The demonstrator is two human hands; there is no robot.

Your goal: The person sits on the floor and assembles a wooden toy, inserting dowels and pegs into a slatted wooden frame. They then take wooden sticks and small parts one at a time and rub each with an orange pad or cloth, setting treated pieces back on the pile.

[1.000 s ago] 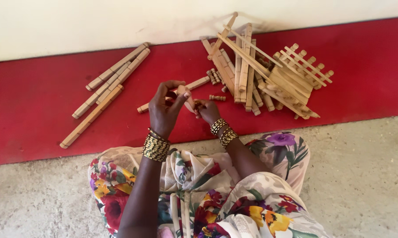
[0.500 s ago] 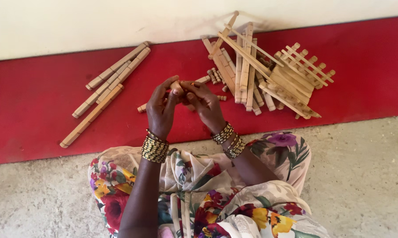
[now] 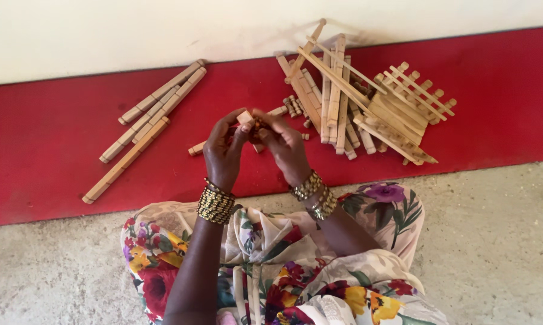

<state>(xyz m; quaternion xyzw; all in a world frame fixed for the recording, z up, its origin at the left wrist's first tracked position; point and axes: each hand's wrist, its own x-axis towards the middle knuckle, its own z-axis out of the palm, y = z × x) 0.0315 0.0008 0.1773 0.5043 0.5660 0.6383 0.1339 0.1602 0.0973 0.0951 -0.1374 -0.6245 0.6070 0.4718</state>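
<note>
Above the red strip (image 3: 55,162) of floor, both hands meet over a small wooden piece (image 3: 245,117). The left hand (image 3: 224,150) is curled, fingertips pinching the pale block from the left; the right hand (image 3: 286,147) closes on the same piece from the other side, fingers bent around it. What lies between the fingers beyond the block is too small to tell. To do this step well, I judge the piece should be kept pinched near its ends, with both wrists steady. A loose slat (image 3: 199,146) lies just under the hands; a row of long slats (image 3: 145,123) lies to the left, a heap of slats and lattice pieces (image 3: 367,96) to the right. Compared with one second ago, the right hand has risen from the floor to join the left.
</note>
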